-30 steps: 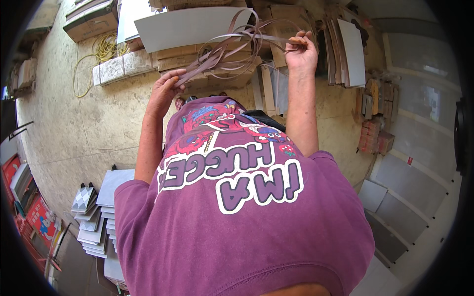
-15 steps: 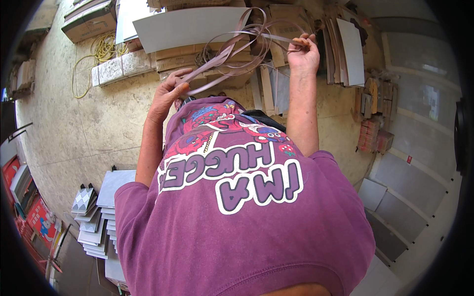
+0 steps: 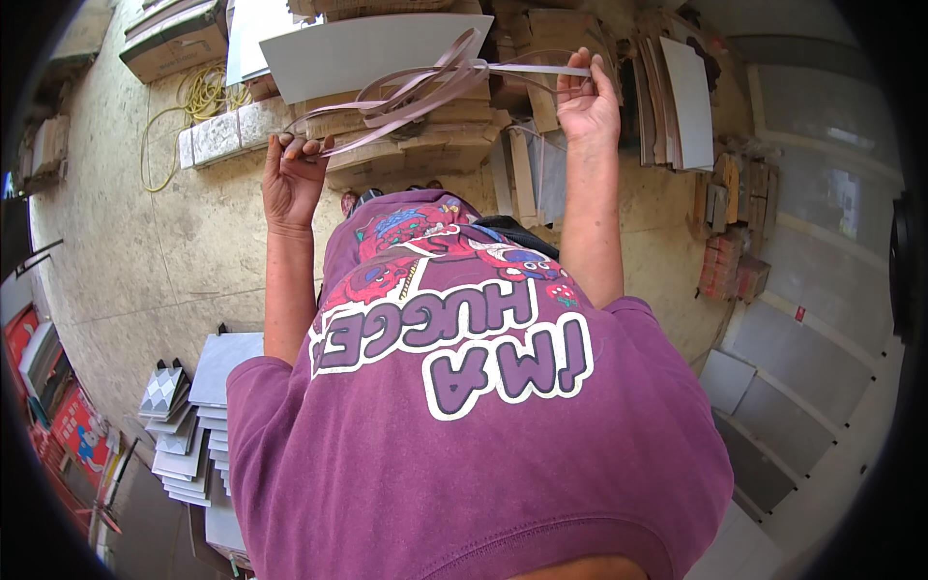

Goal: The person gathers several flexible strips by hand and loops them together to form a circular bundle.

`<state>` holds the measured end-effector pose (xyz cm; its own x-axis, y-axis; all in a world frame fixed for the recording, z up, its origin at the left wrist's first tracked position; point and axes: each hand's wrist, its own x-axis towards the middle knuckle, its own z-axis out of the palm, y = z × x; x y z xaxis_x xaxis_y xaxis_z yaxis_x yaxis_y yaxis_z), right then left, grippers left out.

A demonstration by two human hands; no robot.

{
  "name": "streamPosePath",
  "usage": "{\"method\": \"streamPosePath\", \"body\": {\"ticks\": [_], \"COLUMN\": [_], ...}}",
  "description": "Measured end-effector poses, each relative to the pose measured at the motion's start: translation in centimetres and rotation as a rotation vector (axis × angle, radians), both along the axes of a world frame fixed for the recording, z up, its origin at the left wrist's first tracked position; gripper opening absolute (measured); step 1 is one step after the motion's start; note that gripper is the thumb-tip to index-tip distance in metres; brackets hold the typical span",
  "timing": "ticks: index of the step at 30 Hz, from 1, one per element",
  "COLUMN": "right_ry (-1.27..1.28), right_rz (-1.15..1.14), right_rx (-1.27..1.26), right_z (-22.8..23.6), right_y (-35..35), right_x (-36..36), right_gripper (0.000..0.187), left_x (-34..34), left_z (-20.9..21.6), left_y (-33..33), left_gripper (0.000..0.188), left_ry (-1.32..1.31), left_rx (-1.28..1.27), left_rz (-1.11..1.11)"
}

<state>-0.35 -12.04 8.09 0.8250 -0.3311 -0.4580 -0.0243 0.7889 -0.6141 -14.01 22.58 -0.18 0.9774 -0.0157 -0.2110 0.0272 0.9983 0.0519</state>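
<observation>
A looped bundle of flat pinkish-mauve strapping band (image 3: 416, 101) stretches between my two hands in front of my body. My left hand (image 3: 298, 174) has its fingers curled round the loops at the left end. At the right end my right hand (image 3: 588, 104), raised a little higher, pinches a length of the band between thumb and fingers. The loops cross and bunch near the middle, closer to my right hand. Behind the band stand a large white panel (image 3: 358, 60) and flattened brown cardboard boxes (image 3: 416, 145).
A long white-wrapped slab (image 3: 232, 135) lies at the left, with a coiled yellow cord (image 3: 205, 95) beside it. Several upright panels (image 3: 681, 101) lean at the right. Tile samples (image 3: 184, 440) are stacked at lower left. Red boxes (image 3: 720, 266) stand on the right.
My left hand has moved left and slightly up, drawing the band's loops out longer and flatter. My right hand has shifted little, its fingers now straighter.
</observation>
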Motion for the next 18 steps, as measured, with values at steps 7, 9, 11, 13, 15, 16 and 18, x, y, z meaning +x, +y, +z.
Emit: {"method": "streamPosePath", "body": {"ticks": [7,9,11,13,15,16,18], "right_ry": [-0.108,-0.134,-0.156,-0.191,-0.225,-0.239,-0.269], "right_rz": [0.207,0.232,0.248,0.294,0.349,0.378,0.434], "right_rx": [-0.238,-0.327,-0.442,-0.510,-0.538,-0.534,-0.592], "right_z": [0.4,0.5,0.7,1.0,1.0,1.0,0.8], "right_y": [1.0,1.1,1.4,1.6,1.7,1.7,1.7], "right_x": [-0.3,-0.4,-0.6,-0.7,-0.7,-0.8,-0.9], "right_gripper": [0.024,0.025,0.025,0.027,0.030,0.032,0.033], "left_x": [0.5,0.5,0.4,0.4,0.3,0.3,0.4], "left_z": [-0.3,-0.2,-0.5,-0.6,-0.4,-0.3,-0.4], "left_y": [0.6,0.6,0.7,0.7,0.7,0.7,1.0], "left_gripper": [0.022,0.022,0.022,0.021,0.021,0.021,0.021], "left_ry": [-0.095,-0.084,-0.086,-0.085,-0.083,-0.068,-0.039], "left_rx": [-0.107,-0.112,-0.125,-0.139,-0.155,-0.160,-0.171], "left_rz": [0.006,0.014,0.014,0.019,0.030,0.043,0.068]}}
